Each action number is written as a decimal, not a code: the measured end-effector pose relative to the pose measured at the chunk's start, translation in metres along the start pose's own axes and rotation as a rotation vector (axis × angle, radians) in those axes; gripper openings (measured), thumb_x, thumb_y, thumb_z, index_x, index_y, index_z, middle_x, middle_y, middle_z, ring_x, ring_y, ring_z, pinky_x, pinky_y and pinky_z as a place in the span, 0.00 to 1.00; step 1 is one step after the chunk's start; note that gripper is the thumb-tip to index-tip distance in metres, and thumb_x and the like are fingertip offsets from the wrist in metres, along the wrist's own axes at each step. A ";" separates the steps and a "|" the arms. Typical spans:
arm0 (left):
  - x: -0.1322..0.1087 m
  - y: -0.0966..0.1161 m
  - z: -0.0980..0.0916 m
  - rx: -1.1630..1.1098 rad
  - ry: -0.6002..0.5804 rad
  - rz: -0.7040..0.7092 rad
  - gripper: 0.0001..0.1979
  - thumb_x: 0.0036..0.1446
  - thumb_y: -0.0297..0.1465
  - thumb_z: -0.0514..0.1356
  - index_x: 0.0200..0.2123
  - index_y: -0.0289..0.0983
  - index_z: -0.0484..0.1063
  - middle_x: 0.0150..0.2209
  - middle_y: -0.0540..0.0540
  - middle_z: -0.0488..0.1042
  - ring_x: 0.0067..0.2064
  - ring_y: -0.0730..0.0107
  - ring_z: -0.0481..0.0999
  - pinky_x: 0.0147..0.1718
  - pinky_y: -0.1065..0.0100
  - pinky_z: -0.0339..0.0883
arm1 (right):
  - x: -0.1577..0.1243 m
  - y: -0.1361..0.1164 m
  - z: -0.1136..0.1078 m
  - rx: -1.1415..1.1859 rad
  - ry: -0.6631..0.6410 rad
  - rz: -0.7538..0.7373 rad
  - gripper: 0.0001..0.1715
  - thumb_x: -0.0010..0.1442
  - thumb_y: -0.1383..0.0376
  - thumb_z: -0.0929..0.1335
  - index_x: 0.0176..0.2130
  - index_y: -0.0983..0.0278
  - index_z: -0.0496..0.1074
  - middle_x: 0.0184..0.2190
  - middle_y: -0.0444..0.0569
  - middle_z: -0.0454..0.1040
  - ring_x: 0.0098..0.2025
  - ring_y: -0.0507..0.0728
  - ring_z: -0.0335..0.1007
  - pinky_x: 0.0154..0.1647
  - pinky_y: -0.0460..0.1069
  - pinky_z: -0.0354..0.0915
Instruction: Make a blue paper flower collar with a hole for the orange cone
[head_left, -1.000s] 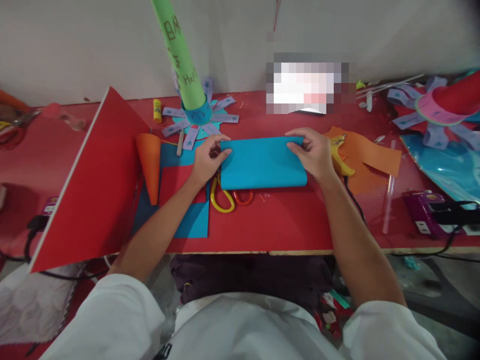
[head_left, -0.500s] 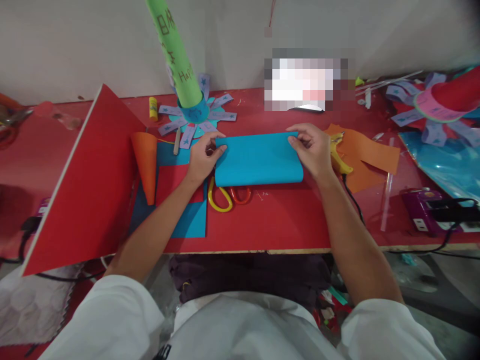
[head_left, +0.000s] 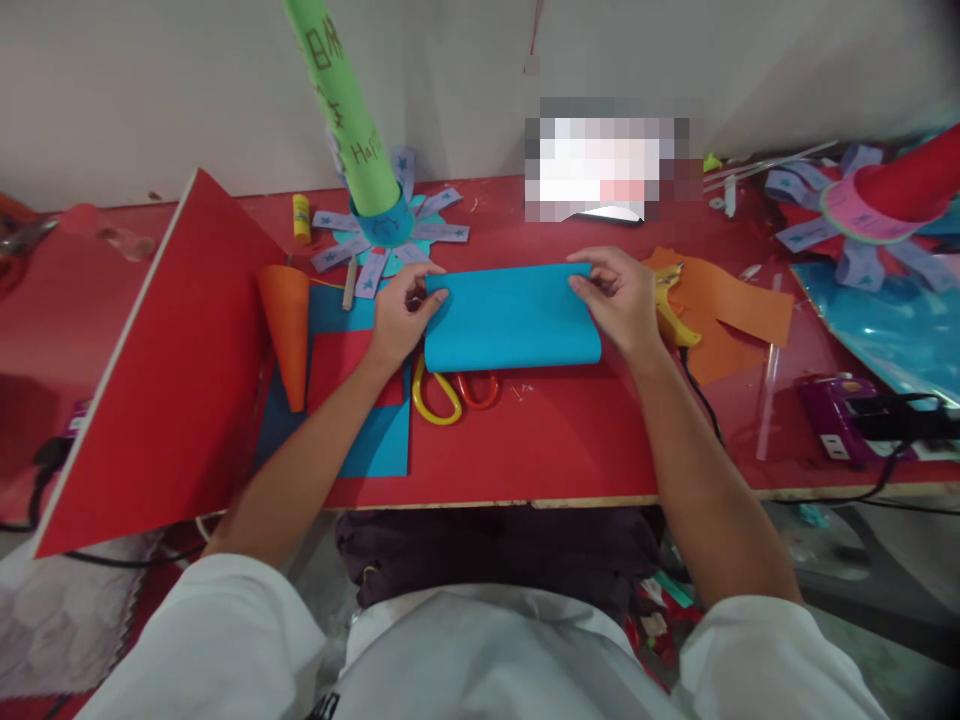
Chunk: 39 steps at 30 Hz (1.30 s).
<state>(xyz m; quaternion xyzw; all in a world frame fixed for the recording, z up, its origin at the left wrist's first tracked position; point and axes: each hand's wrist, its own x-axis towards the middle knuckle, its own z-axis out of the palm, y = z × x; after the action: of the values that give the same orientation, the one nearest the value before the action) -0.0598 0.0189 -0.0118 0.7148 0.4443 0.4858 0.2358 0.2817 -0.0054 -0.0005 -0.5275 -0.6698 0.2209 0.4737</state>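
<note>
A sheet of blue paper point(head_left: 514, 315) is bent over on itself, its rounded fold facing me and its edges at the far side. My left hand point(head_left: 407, 308) pinches the far left corner between thumb and fingers. At the far right corner, my right hand point(head_left: 616, 298) pinches it the same way. Scissors with one yellow and one red handle loop point(head_left: 441, 405) stick out from under the sheet; their blades are hidden. Left of my left hand lie a red paper piece point(head_left: 337, 365), blue paper point(head_left: 379, 455) and an orange paper cone point(head_left: 289, 330).
A red board point(head_left: 161, 390) stands upright at left. Behind my hands rises a green paper tube point(head_left: 349, 120) on a strip-petalled base, near a glue stick point(head_left: 301, 218). At right are a yellow glue gun point(head_left: 675, 310), orange paper point(head_left: 757, 305) and a purple power strip point(head_left: 836, 415).
The whole view has shifted very slightly. Both hands keep their pinch on the folded blue sheet, whose shape looks the same.
</note>
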 end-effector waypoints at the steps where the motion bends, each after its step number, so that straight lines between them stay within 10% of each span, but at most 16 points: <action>1: 0.000 0.000 0.000 0.001 0.001 0.009 0.19 0.64 0.48 0.69 0.50 0.43 0.80 0.33 0.50 0.71 0.33 0.68 0.70 0.30 0.68 0.65 | 0.000 0.000 0.000 0.008 0.005 -0.002 0.18 0.68 0.48 0.74 0.51 0.54 0.80 0.30 0.46 0.75 0.30 0.58 0.71 0.32 0.55 0.70; 39: -0.001 0.001 0.000 0.039 0.021 0.061 0.20 0.66 0.51 0.68 0.49 0.43 0.80 0.39 0.45 0.80 0.34 0.67 0.74 0.32 0.66 0.70 | 0.000 0.004 -0.001 -0.013 0.009 0.031 0.28 0.68 0.35 0.69 0.48 0.52 0.80 0.28 0.49 0.76 0.31 0.63 0.76 0.32 0.60 0.75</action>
<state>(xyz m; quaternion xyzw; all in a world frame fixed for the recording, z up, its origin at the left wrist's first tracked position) -0.0590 0.0180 -0.0115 0.7274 0.4342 0.4913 0.2024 0.2847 -0.0043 -0.0036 -0.5417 -0.6609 0.2215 0.4698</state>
